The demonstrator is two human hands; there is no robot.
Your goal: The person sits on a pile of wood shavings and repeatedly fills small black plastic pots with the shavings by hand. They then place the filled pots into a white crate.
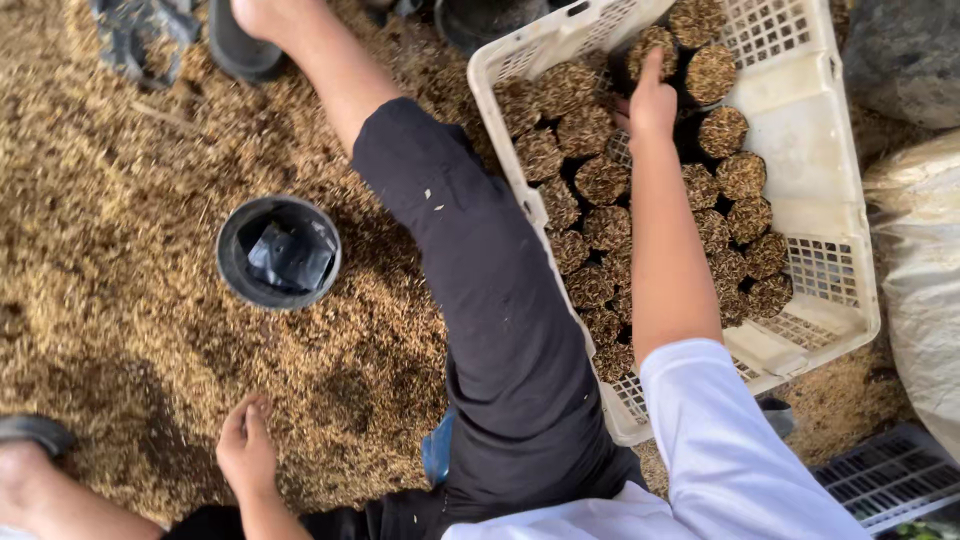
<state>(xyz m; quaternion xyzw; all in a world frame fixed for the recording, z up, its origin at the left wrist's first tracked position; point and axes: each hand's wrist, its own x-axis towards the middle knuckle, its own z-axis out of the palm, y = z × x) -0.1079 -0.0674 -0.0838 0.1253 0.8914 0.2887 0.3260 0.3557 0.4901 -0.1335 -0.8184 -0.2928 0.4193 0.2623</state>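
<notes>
My right hand [652, 103] reaches into a white plastic crate [812, 95] and grips a small black bag filled with husk [652, 45] at the crate's far end. Several more filled bags [600, 230] stand upright in tight rows in the crate. My left hand [246, 450] rests palm down with curled fingers on the loose brown husk [130, 290] at the lower left. What lies under its fingers is hidden. A black pot [279, 252] holding empty black plastic bags stands on the husk, above my left hand.
My leg in black trousers [490, 300] stretches between pot and crate, with a black boot [243, 45] at the top. A white sack [925, 280] lies at the right. A grey slatted crate [890, 480] sits at the lower right, a foot [25, 465] at the lower left.
</notes>
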